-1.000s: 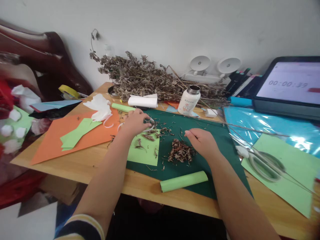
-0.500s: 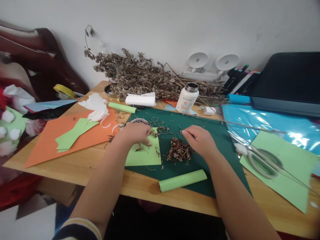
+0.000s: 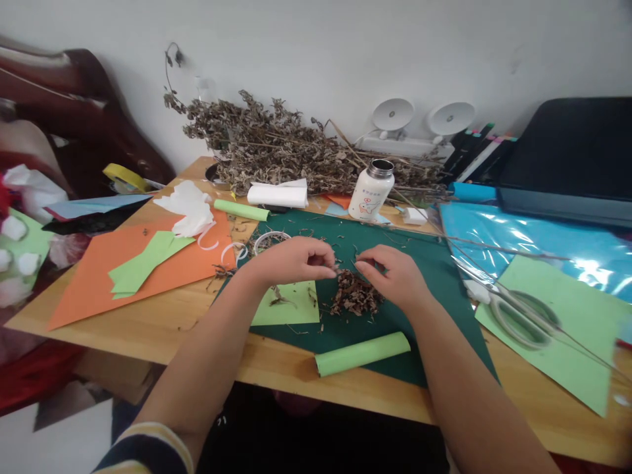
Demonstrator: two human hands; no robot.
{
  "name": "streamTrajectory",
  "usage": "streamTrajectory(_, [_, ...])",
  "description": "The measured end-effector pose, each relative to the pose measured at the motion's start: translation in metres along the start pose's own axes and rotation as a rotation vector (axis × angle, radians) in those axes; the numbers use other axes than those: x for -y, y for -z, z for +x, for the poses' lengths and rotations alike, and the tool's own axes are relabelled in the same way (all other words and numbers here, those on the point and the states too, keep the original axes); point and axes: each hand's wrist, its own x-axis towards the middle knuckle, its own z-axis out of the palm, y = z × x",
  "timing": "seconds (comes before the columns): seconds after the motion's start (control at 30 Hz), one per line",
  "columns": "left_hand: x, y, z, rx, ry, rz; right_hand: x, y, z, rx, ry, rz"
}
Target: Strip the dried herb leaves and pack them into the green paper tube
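Observation:
My left hand is closed in a pinch at the upper left edge of a small heap of crumbled dried leaves. Whatever sits between its fingertips is too small to name. Opposite it, my right hand pinches just above the heap's right side, its fingertips beside a thin stem bit. The heap lies on a dark green mat. Under my left wrist is a light green sheet with dried scraps on it, and a white ring shows partly behind that wrist.
Rolled green paper lies at the mat's front edge. A bundle of dried plants runs along the wall, with an open white bottle before it. Scissors lie right; orange paper lies left.
My left hand has moved right, from over the light green sheet to the leaf heap, close to my right hand. My right hand has barely moved.

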Motion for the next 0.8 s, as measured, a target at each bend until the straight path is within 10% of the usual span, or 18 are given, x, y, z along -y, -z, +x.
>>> streamTrajectory(0.27, [-0.001, -0.034, 0.015, -0.265, -0.17, -0.781, 0.02, -0.004, -0.001, 0.099, -0.04, 0.42])
streamTrajectory(0.8, [0.002, -0.049, 0.024, -0.286, 0.012, -0.764, 0.015, -0.007, 0.0, -0.053, -0.226, 0.492])
